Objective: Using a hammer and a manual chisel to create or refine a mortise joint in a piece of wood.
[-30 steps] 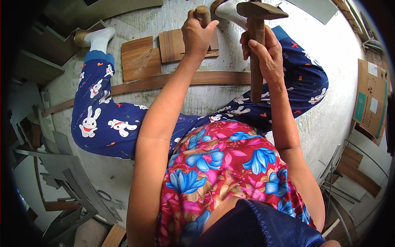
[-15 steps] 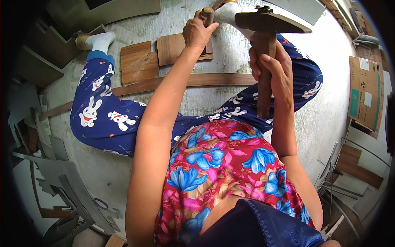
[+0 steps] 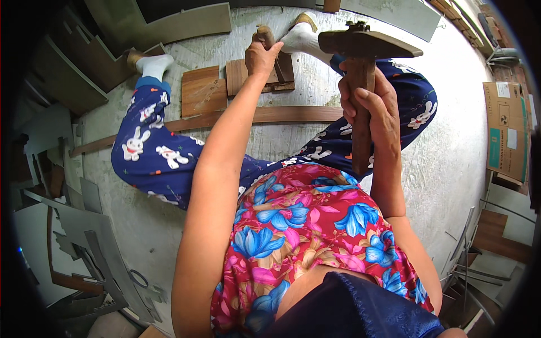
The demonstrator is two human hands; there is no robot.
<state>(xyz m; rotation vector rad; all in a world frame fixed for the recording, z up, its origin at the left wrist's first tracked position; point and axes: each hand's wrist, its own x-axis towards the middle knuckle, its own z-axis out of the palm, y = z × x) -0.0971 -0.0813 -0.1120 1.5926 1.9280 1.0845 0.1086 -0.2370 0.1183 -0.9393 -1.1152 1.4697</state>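
In the head view, the right hand (image 3: 372, 107) is wrapped tight around the wooden handle of a hammer (image 3: 363, 73), holding it upright and raised, its dark metal head level above the fist and well above the small wooden block (image 3: 260, 76) that lies on the concrete floor (image 3: 451, 169). The left hand (image 3: 260, 55) reaches out over that block with its fingers closed round a short brown tool (image 3: 265, 35) that stands on end on the block's far part. Just left of the block lies a second brown board piece (image 3: 200, 90), and on the near side of the block a long wooden strip (image 3: 282, 115) runs across the floor, passing under the person's legs in blue printed trousers. A cardboard box (image 3: 507, 132) stands far right of the block.
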